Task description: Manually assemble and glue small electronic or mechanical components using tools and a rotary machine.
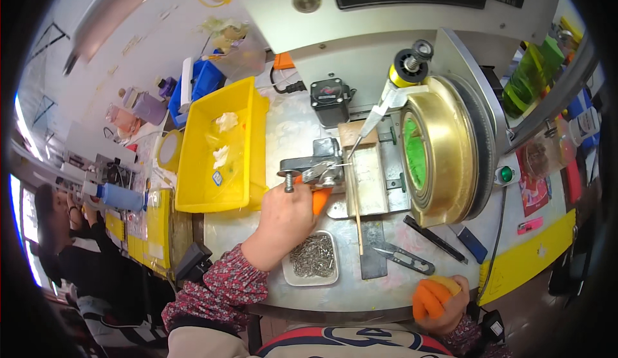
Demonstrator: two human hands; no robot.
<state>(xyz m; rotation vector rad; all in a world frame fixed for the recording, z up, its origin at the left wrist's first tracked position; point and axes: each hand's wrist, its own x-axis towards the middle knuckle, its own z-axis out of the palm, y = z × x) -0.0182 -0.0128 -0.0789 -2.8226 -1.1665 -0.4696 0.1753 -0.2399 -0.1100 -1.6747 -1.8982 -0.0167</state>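
Observation:
My left hand (286, 219) is closed at the small metal head (322, 170) of the bench machine, its fingertips right against it. An orange piece (321, 200) shows beside those fingers; its full shape is hidden. Near the table's front edge, my right hand (445, 306) is closed round a soft-looking orange piece (430, 298) with rounded lobes. A white tray (290, 279) of small metal parts (313, 257) stands just below my left wrist. Thread snips (412, 261) lie between my two hands.
A yellow bin (252, 158) with white scraps stands left of the machine. A large gold tape reel (454, 152) stands on the right. A black cutter (434, 239) and a thin wooden stick (357, 219) lie nearby. Another person (96, 264) sits at far left.

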